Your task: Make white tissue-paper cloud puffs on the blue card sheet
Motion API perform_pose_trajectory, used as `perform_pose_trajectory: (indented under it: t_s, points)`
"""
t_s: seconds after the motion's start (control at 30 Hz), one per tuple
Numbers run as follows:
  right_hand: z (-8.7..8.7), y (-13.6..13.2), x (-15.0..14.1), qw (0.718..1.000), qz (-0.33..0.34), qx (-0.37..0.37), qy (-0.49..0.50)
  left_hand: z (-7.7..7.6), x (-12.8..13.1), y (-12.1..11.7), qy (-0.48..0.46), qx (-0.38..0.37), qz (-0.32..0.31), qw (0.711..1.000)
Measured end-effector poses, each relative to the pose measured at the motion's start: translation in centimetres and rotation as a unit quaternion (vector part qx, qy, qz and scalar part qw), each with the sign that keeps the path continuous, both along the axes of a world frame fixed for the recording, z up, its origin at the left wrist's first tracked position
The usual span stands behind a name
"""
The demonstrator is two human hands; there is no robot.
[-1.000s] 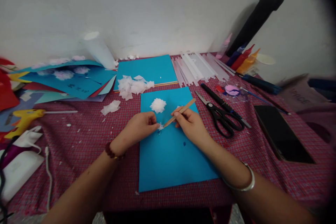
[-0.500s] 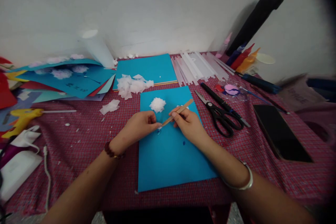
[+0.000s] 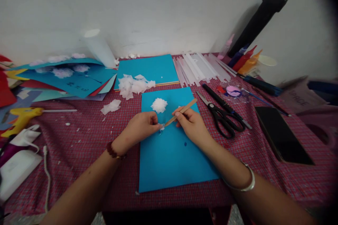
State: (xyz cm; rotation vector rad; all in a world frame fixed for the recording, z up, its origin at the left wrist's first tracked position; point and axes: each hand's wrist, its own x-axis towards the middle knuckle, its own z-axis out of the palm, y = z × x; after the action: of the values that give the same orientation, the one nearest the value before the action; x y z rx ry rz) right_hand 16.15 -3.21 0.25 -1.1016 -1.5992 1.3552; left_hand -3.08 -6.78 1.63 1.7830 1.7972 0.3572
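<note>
A blue paper sheet (image 3: 171, 154) lies in front of me on the red checked cloth. My left hand (image 3: 141, 128) is closed, pinching a small white tissue scrap (image 3: 162, 126) against the sheet. My right hand (image 3: 192, 124) is closed round a wooden stick (image 3: 182, 111), its lower tip touching that scrap. A fluffy white tissue ball (image 3: 158, 105) sits on the sheet just above my hands.
Loose white tissue pieces (image 3: 133, 86) lie on another blue sheet (image 3: 148, 68) behind. Black scissors (image 3: 220, 114) and a dark phone (image 3: 283, 135) lie to the right, white strips (image 3: 198, 66) and glue bottles (image 3: 244, 59) at the back. A yellow glue gun (image 3: 23, 117) lies left.
Nothing but small shifts: the stick tip stays at the scrap between my fingers, and the view moved slightly.
</note>
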Motion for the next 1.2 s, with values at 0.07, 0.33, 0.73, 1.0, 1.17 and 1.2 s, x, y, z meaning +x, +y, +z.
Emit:
perform_pose_trajectory:
  t_s: [0.07, 0.33, 0.73, 1.0, 1.17, 1.2]
  points:
    - [-0.1, -0.1, -0.1, 1.0, 0.008, 0.004, 0.0, -0.2, -0.1, 0.0, -0.006, 0.002, -0.004, 1.0]
    - [0.0, 0.2, 0.2, 1.0, -0.006, -0.003, 0.005, -0.1, -0.1, 0.2, 0.013, 0.006, -0.011, 1.0]
    - [-0.6, 0.1, 0.1, 1.0, 0.008, -0.016, 0.009, 1.0, -0.9, 0.7, -0.091, -0.053, -0.02, 0.994]
    - [-0.6, 0.2, -0.1, 1.0, 0.021, -0.005, 0.003, 1.5, -3.2, 0.6, -0.21, -0.126, -0.065, 0.967]
    - [-0.7, 0.2, -0.2, 1.0, 0.024, 0.002, 0.017, 1.4, -2.9, 0.1, -0.116, -0.088, -0.127, 0.981]
    - [-0.7, 0.2, -0.2, 1.0, 0.023, 0.002, 0.018, 1.4, -2.8, 0.0, -0.106, -0.074, -0.123, 0.984]
